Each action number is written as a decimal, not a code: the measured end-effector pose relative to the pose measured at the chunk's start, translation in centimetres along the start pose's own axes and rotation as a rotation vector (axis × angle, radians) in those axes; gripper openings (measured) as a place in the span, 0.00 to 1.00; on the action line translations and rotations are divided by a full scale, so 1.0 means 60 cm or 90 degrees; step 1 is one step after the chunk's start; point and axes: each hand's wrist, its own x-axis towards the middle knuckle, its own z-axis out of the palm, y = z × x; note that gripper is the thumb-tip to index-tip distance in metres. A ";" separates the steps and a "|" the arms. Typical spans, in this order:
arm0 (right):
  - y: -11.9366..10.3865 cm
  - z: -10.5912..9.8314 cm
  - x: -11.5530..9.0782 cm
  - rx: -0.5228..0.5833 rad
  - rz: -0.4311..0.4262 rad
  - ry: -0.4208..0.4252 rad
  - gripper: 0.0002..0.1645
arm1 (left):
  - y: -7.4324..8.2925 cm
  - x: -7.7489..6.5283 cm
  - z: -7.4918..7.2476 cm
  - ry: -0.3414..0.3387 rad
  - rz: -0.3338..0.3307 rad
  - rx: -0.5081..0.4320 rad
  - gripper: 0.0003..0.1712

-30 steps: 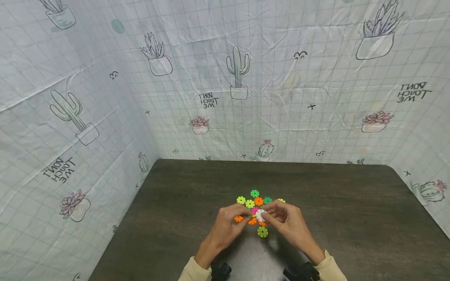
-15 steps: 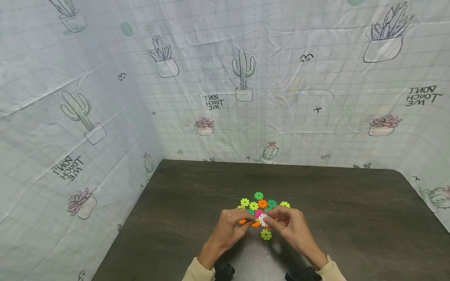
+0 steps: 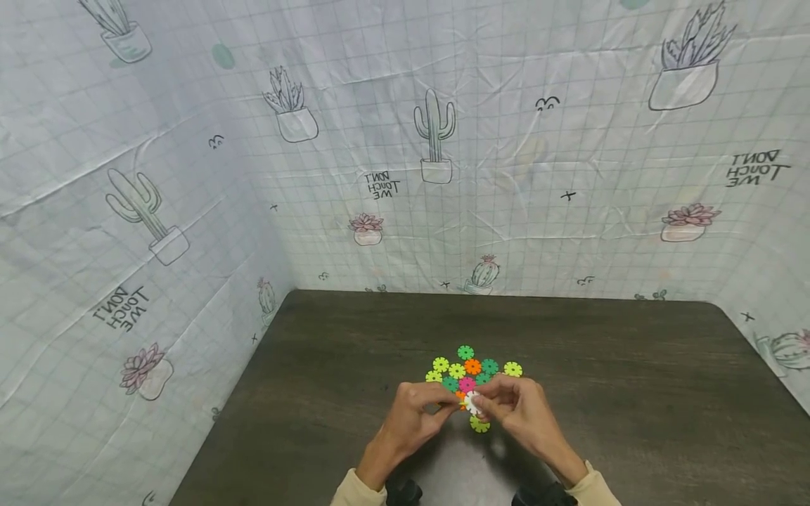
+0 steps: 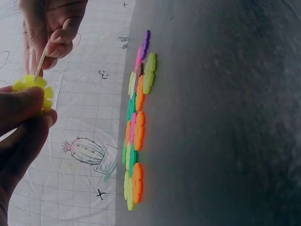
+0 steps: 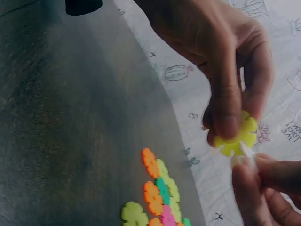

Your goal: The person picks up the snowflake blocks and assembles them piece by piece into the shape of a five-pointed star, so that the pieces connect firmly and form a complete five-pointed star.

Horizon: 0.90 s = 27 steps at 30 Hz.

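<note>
My left hand (image 3: 408, 422) pinches a yellow notched interlocking disc (image 4: 48, 96) between thumb and fingers. Facing it, my right hand (image 3: 528, 414) pinches a white notched disc (image 3: 472, 403). The two discs meet at their rims, roughly crosswise: in the left wrist view the white disc (image 4: 41, 63) shows edge-on against the yellow rim. From the right wrist view, the yellow disc (image 5: 248, 129) faces the camera and the white edge (image 5: 246, 150) overlaps its notched side. Both discs are held up above the table; fingertips hide part of each.
Several loose discs lie on the dark table (image 3: 316, 393) beyond and below the hands, among them a pink disc (image 3: 467, 384), an orange disc (image 3: 472, 367) and a lime disc (image 3: 479, 424). A patterned cloth (image 3: 392, 281) hangs around the table's back and sides.
Both hands have come slightly nearer the body, carrying the white and yellow discs together. The head view has shifted a little. The loose discs stay where they lay.
</note>
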 end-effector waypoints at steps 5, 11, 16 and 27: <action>0.002 0.006 -0.002 0.035 0.011 0.014 0.09 | 0.002 0.000 0.004 0.021 0.019 0.007 0.07; 0.004 -0.003 0.001 0.014 0.016 0.002 0.10 | 0.001 0.002 0.006 0.004 -0.057 -0.026 0.03; 0.014 -0.016 -0.001 -0.115 0.021 0.020 0.14 | 0.003 -0.010 0.005 -0.001 -0.149 -0.048 0.06; 0.037 -0.062 -0.002 -0.373 0.064 0.103 0.11 | -0.006 -0.010 -0.008 0.035 -0.268 -0.090 0.13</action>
